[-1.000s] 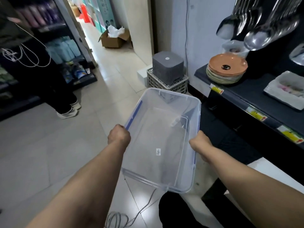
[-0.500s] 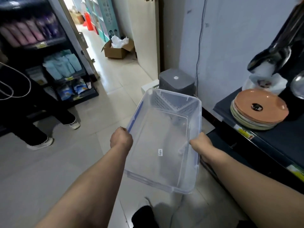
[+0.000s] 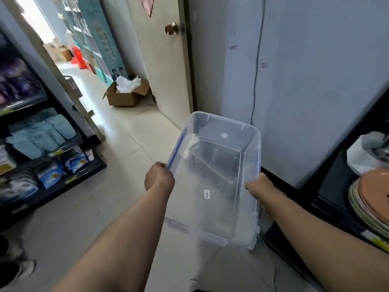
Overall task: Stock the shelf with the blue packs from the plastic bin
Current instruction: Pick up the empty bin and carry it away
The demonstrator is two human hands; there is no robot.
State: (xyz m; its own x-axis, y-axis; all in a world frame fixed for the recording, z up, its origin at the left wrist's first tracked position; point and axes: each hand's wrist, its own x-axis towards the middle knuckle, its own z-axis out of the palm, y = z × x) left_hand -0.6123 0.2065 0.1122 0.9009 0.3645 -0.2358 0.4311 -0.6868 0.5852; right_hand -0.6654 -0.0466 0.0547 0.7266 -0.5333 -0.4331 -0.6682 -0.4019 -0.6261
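Note:
A clear plastic bin (image 3: 212, 207) with blue rim clips hangs in front of me above the tiled floor, with nothing inside but a small white label. My left hand (image 3: 159, 178) grips its left rim. On the opposite rim my right hand (image 3: 259, 186) holds on. Light blue packs (image 3: 40, 133) stand in rows on the dark shelf (image 3: 69, 144) at the left, with darker blue packs (image 3: 63, 167) one level below.
A closed door with a round knob (image 3: 171, 28) and a pale wall stand ahead. An open cardboard box (image 3: 126, 94) sits on the floor near the doorway. At the right, a dark counter (image 3: 334, 207) carries stacked orange plates (image 3: 372, 197). Someone's shoes (image 3: 14, 268) show at bottom left.
I have walked forward and my view has swung left and up; the bin has risen with both hands and now covers the grey crate and box by the wall. Both grips are unchanged.

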